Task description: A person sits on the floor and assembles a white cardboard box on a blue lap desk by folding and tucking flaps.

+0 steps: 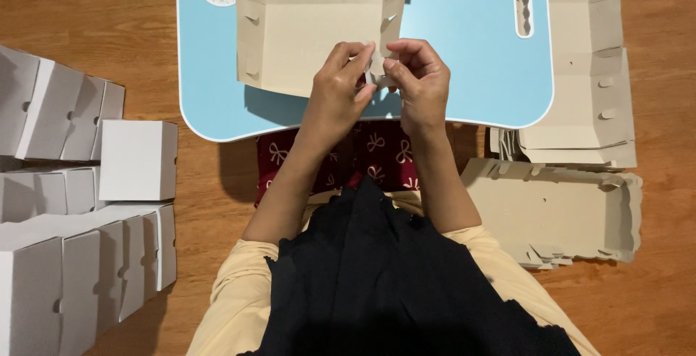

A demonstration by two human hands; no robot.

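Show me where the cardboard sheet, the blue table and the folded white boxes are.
cardboard sheet [304,30]: head view, on its middle panel.
blue table [464,44]: head view, on bare top at right.
white boxes [134,160]: head view, on one box's front face.

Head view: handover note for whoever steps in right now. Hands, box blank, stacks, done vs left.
Left hand: fingertips pinching a tab at the lower right corner of the cardboard blank.
Right hand: pinching the same tab from the other side.
The blank lies partly folded on the blue lap table, its near edge lifted toward the hands.
Done: folded white boxes stacked on the floor on the person's left.
Left: flat blanks piled on the floor on the right, with a second pile nearer the knee. The blank in hand is not yet a closed box.
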